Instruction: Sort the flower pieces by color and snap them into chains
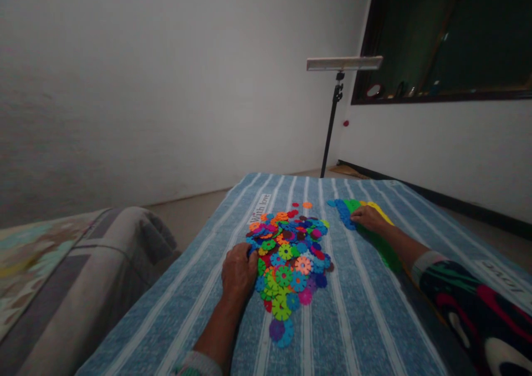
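Note:
A heap of small plastic flower-shaped discs in many colours lies on a blue striped cloth. My left hand rests at the heap's left edge, fingers curled onto the discs; whether it holds one is hidden. My right hand lies further back and to the right, fingers bent down on sorted rows of discs: a blue row, a green row and a yellow row. My right forearm covers part of the green row.
A light bar on a black stand rises behind the cloth near the white wall. A dark window is at upper right. Grey and patterned bedding lies at the left. Bare floor surrounds the cloth's far end.

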`<state>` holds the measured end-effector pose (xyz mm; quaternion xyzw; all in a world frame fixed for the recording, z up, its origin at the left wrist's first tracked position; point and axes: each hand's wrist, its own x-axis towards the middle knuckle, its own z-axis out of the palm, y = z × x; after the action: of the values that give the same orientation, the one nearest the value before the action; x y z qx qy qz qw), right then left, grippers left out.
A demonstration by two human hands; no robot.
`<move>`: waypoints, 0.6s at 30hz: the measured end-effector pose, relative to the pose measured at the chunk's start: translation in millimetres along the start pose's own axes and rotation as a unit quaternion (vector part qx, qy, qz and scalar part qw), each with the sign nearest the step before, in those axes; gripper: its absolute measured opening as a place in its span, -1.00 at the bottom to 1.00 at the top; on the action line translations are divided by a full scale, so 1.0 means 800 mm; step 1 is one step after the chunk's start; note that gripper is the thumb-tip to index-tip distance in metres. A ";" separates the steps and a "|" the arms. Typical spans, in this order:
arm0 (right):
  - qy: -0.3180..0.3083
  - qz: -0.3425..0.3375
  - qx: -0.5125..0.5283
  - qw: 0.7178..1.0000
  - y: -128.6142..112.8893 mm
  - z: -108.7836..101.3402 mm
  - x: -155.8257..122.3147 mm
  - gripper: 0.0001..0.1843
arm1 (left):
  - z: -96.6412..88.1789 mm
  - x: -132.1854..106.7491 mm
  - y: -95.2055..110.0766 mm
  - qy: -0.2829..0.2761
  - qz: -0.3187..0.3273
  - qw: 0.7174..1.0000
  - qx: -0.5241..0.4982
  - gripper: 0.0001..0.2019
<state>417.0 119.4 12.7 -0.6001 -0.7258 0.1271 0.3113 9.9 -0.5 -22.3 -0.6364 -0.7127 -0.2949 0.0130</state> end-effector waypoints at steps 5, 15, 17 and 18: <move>0.019 0.016 -0.108 0.994 -0.004 0.001 0.003 -0.82 | -0.001 0.000 0.001 -0.006 -0.003 1.000 0.003 -0.77; -0.069 -0.129 -0.147 0.978 -0.112 0.062 0.014 -0.75 | -0.004 -0.003 0.004 -0.011 0.000 1.000 0.002 -0.81; -0.103 -0.161 -0.142 0.971 -0.141 0.082 0.017 -0.74 | -0.005 -0.003 0.005 -0.014 -0.001 1.000 0.001 -0.80; -0.122 -0.173 -0.143 0.967 -0.154 0.091 0.019 -0.73 | -0.006 -0.003 0.006 -0.017 -0.002 1.000 0.002 -0.80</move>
<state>273.7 117.0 29.4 -0.4835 -0.8618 0.0383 0.1486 13.0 -5.2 -17.1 -0.6398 -0.7146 -0.2830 0.0015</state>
